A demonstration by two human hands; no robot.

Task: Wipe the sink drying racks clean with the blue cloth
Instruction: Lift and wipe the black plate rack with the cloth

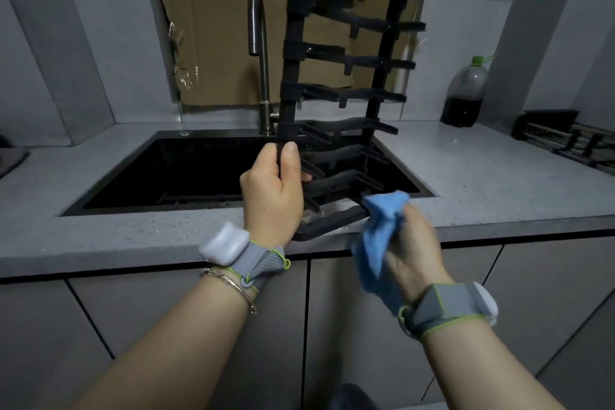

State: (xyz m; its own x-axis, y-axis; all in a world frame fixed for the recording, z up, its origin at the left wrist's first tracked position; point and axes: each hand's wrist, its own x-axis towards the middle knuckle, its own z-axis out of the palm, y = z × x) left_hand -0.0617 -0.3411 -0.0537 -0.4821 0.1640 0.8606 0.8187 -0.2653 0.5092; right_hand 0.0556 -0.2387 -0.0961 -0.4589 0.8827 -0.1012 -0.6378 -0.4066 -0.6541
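Grey stone bench [499,176] with a black sink [116,190] let into it, grey tiled walls, cardboard [226,27] propped behind the faucet [263,53].

The drying rack [349,58] is stood on end over the near side of the sink, slats running across like ladder rungs. Its lower end looks to sit on the bench strip in front of the sink. Top runs out of frame.

Your left hand [273,193] holds the rack's left rail low down: fingers [266,156] wrapped round it, thumb laid up the rail. Your right hand [412,250] has the blue cloth [376,240] bunched in its fingers, clamped on it, with the leading fold touching the lowest slats at the right rail. That hand is motion-blurred, so I can't tell the exact finger placement.

My read: wiping the bottom rungs, the upper ones not yet reached.

Risks from here:
- One low grip on a tall rack. Push sideways with the cloth and the top could swing into the faucet, which stands just beside the left rail.
- The foot sits near the bench's front edge, so a downward wipe could kick it off.
- The slats carry small pegs, and a loose cloth tail could snag on them.

Further out: a bottle [464,96] of dark liquid at the back right, and a second rack [565,140] lying on the bench at the far right, untouched.
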